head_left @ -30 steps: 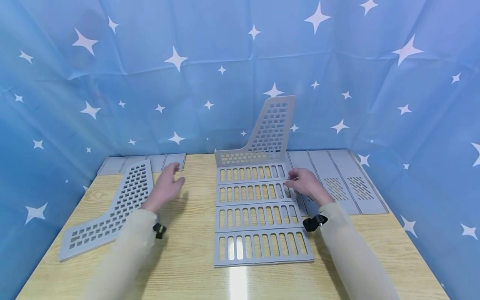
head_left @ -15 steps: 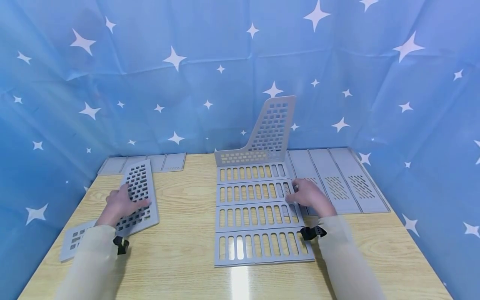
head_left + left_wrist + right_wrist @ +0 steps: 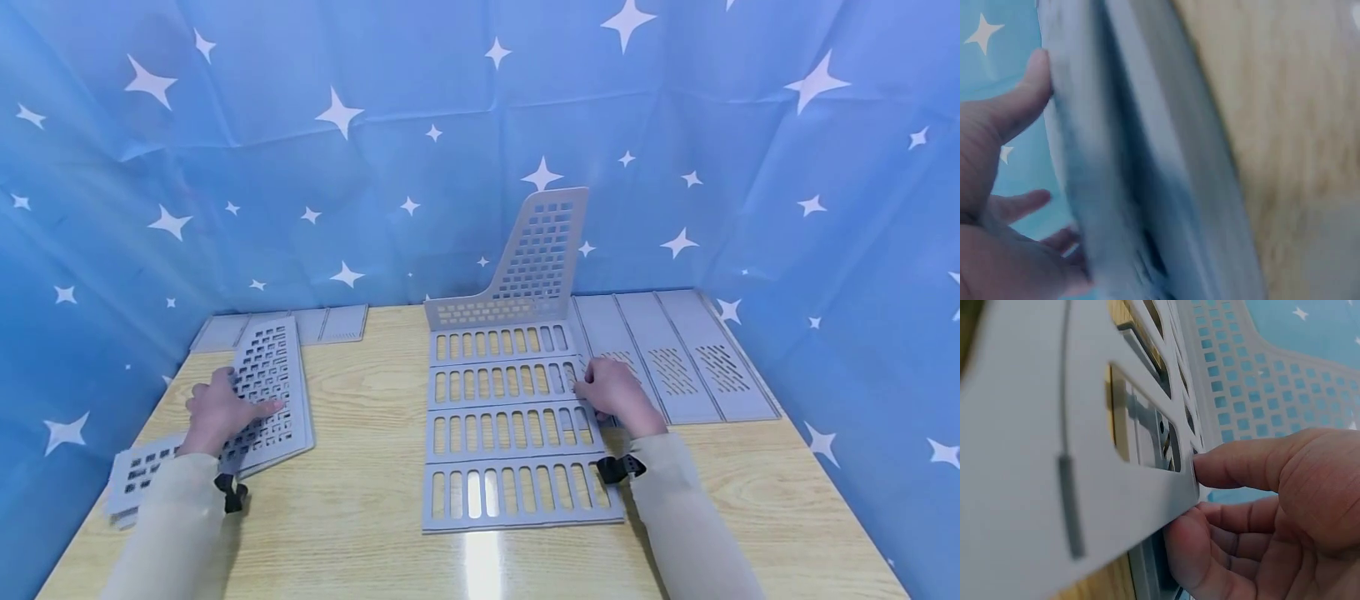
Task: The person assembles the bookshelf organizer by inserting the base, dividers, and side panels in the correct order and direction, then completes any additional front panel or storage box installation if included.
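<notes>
My left hand grips a grey L-shaped perforated panel at the left, the thumb lying across its holes. A second panel shows below it, with a dark gap between the two in the left wrist view. My right hand pinches the right edge of a slotted grey base panel, thumb on top and fingers curled beneath, as the right wrist view shows. Another L-shaped perforated panel stands upright at the far end of the slotted base.
Flat grey ribbed panels lie at the back right, partly under the slotted base. More flat grey panels lie at the back left. A blue star-patterned curtain borders the wooden table.
My left hand has moved left and down onto the L-shaped panels and raised the upper one off the lower. My right hand has closed on the base's right edge, shifting slightly nearer.
</notes>
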`<state>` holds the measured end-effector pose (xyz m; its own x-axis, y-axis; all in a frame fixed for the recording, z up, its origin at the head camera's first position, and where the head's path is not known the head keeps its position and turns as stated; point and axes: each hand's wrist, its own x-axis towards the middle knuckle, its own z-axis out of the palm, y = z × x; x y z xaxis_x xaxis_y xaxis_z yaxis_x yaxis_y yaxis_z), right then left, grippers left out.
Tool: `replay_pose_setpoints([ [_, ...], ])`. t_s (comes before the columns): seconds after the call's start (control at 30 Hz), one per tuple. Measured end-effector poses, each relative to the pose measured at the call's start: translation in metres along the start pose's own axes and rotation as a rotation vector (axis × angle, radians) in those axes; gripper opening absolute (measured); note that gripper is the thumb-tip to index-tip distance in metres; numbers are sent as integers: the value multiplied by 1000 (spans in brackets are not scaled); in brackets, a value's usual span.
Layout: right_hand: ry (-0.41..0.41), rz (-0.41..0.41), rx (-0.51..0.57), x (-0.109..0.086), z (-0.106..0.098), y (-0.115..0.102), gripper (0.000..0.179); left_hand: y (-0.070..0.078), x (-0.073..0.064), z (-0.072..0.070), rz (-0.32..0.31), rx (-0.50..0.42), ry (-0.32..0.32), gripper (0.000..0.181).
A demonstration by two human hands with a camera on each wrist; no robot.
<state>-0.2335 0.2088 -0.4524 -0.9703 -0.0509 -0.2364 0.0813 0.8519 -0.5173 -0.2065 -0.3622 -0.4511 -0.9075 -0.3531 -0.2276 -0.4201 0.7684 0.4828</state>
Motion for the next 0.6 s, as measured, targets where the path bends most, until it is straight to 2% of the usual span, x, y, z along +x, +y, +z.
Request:
replay_pose_setpoints([
  [0.13, 12, -19, 7, 0, 0, 3, 18, 7, -1, -1, 75, -47, 132, 114],
  [0.23, 17, -32, 5, -2, -1, 5, 19, 19, -4, -8, 164, -57, 189, 114],
  [0.4, 26, -38, 3, -2, -1, 5, 20, 45, -15, -16, 275, -121, 161, 108],
  [0.6, 12, -54, 21, -1, 1, 5, 21, 78, -35, -9, 379, -184, 164, 78],
])
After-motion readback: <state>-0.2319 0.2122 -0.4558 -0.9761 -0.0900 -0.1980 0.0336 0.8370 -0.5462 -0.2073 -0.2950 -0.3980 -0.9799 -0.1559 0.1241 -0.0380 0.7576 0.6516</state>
